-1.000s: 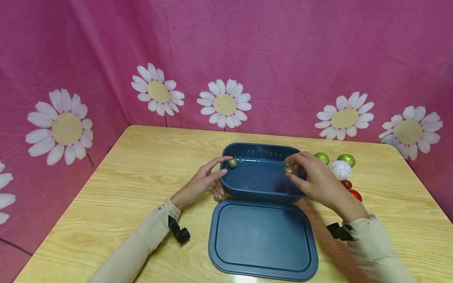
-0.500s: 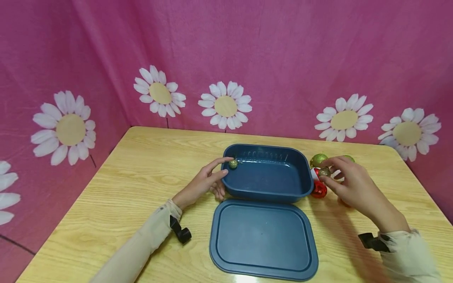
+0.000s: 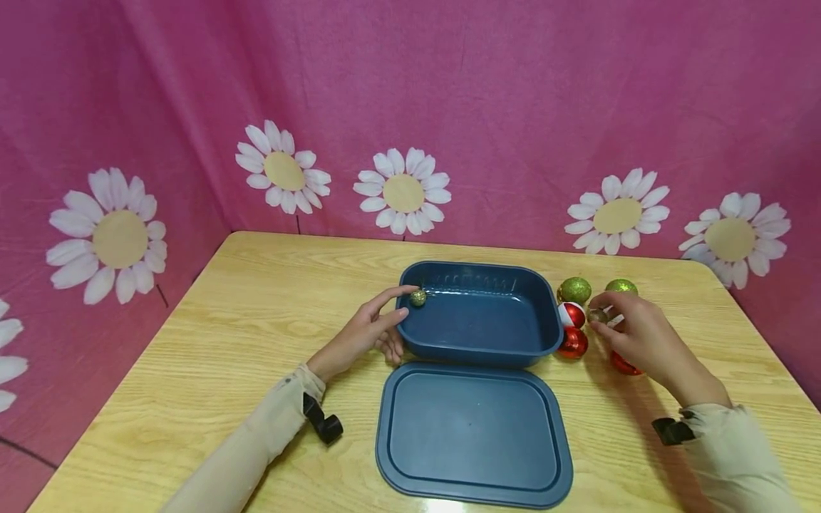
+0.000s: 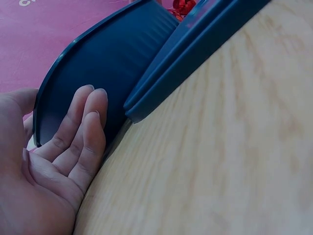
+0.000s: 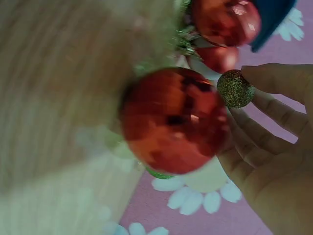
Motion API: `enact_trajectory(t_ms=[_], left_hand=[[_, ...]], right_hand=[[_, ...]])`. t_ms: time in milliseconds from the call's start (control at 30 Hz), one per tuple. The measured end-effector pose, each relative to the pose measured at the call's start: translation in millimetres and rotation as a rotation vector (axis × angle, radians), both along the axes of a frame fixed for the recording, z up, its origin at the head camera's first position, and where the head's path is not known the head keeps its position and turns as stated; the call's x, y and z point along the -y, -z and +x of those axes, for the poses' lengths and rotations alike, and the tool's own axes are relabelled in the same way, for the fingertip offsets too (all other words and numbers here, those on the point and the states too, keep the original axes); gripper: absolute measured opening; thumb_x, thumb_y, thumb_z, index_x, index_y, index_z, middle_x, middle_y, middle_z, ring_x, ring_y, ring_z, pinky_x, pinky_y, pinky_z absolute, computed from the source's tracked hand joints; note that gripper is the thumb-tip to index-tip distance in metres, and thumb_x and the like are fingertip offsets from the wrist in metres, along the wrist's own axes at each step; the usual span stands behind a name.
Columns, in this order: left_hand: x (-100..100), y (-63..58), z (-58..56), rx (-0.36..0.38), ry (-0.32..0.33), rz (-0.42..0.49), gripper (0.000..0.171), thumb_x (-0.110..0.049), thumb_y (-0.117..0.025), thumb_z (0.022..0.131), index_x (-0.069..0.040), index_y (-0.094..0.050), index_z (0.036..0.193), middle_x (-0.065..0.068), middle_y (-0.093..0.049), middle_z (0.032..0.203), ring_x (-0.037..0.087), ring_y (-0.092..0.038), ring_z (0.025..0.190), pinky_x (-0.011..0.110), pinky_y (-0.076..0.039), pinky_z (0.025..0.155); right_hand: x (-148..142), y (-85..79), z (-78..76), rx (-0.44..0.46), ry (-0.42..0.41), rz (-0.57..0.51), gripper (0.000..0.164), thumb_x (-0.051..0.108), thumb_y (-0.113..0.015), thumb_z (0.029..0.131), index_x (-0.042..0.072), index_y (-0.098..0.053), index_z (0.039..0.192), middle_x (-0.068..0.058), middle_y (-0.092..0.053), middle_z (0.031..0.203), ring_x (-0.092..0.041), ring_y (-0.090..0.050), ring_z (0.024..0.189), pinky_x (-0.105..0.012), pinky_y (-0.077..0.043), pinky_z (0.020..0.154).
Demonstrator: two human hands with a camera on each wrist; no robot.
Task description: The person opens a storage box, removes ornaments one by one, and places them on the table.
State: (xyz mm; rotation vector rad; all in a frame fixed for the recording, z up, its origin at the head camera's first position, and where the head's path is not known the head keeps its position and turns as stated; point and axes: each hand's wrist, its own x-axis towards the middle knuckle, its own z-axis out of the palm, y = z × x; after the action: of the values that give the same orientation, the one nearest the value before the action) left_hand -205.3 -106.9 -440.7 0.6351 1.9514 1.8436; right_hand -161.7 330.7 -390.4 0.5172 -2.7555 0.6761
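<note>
My left hand (image 3: pixel 365 331) holds the left end of a blue rectangular container (image 3: pixel 481 353), thumb and index finger over its rim. In the left wrist view its other fingers (image 4: pixel 80 132) lie along the outside wall. Inside, by the index fingertip, is a small gold glitter bauble (image 3: pixel 417 298). Beyond the container's right end, my right hand (image 3: pixel 648 342) pinches another small gold glitter bauble (image 3: pixel 598 316) between thumb and fingers, clearly seen in the right wrist view. A shiny red bauble (image 5: pixel 173 120) is close beside this hand.
Right of the container are green glitter baubles (image 3: pixel 574 289), a red-and-white bauble (image 3: pixel 571 314) and a red bauble (image 3: pixel 573 343). The blue lid (image 3: pixel 474 427) lies flat in front of the container. A pink daisy-printed cloth (image 3: pixel 513 107) hangs behind the wooden table (image 3: pixel 276 285).
The right hand has moved rightward, from over the container to among the baubles, still holding its gold bauble. The left hand has kept its place on the container.
</note>
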Motion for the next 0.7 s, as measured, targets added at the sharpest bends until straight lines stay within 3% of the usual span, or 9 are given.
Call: enact_trajectory(t_ms=[67,200,300,533,700], left_hand=[[0,0.4,-0.4,-0.002,-0.002,0.000,0.049,-0.040,-0.052,0.104,-0.034,-0.041,0.150,0.022,-0.067,0.073,0.031,-0.067,0.061,0.043,-0.060,0.059],[1,1.1,-0.2,0.000,-0.004,0.011,0.047,-0.038,-0.052,0.104,-0.034,-0.041,0.150,0.024,-0.066,0.073,0.031,-0.066,0.061,0.042,-0.060,0.058],[-1,0.2,0.1,0.003,0.001,0.020,0.047,-0.036,-0.051,0.105,-0.033,-0.041,0.150,0.024,-0.066,0.073,0.030,-0.066,0.061,0.040,-0.059,0.057],[-1,-0.3,-0.9,0.003,0.003,0.025,0.046,-0.036,-0.051,0.105,-0.033,-0.042,0.150,0.024,-0.066,0.072,0.029,-0.066,0.060,0.040,-0.059,0.056],[0,0.9,-0.6,-0.001,0.003,0.022,0.045,-0.036,-0.051,0.105,-0.034,-0.042,0.150,0.023,-0.066,0.072,0.029,-0.066,0.060,0.040,-0.059,0.057]], right_hand=[[0,4.7,-2.5,0.031,-0.013,-0.002,0.024,-0.004,-0.076,0.082,0.001,-0.065,0.103,-0.011,-0.068,0.092,-0.023,-0.067,0.076,-0.024,-0.055,0.060],[0,11.5,-6.1,0.066,-0.029,0.015,0.025,-0.006,-0.075,0.080,-0.002,-0.064,0.103,-0.010,-0.069,0.089,-0.023,-0.067,0.075,-0.032,-0.057,0.062],[0,13.8,-6.3,0.048,-0.032,0.031,0.026,-0.008,-0.074,0.078,-0.003,-0.064,0.103,-0.011,-0.069,0.088,-0.023,-0.067,0.075,-0.037,-0.057,0.064],[0,17.4,-6.7,0.018,-0.038,0.022,0.029,-0.011,-0.073,0.077,-0.003,-0.065,0.104,-0.011,-0.069,0.089,-0.023,-0.065,0.076,-0.034,-0.056,0.064],[0,19.6,-7.9,0.044,-0.036,0.041,0.029,-0.009,-0.073,0.079,-0.005,-0.064,0.106,-0.014,-0.069,0.090,-0.026,-0.067,0.078,-0.044,-0.058,0.068]])
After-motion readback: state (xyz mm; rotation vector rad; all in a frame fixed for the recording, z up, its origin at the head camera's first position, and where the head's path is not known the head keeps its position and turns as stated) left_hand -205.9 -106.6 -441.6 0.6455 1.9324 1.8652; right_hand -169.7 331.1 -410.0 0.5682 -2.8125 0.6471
